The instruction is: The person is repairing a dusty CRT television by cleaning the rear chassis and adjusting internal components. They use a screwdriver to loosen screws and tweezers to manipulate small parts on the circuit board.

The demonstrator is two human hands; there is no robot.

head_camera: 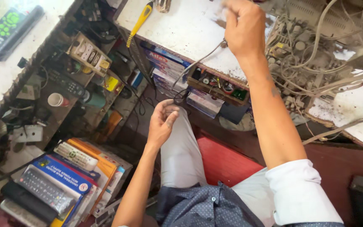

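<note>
Bright daylight from above, strongest along the top edge. White bench top (pixel 181 25) nearly blown out, surface detail lost in glare; same washout on the white surface at far left under the remote control (pixel 9 29). Deep shade beneath the bench, the gap around the open drawer (pixel 217 86) and the floor near black. Motion blur on the right hand (pixel 243 27), knuckles smeared, top cut by the frame edge. Left hand (pixel 163 122) sharper, evenly lit. Wide-angle stretch at the edges: bench lines tilt and bow, stacked boxes (pixel 68 180) at lower left slightly soft. Dusty circuit board (pixel 303 50) low in contrast, greyed. Colours warm, mild compression smear in dark areas.
</note>
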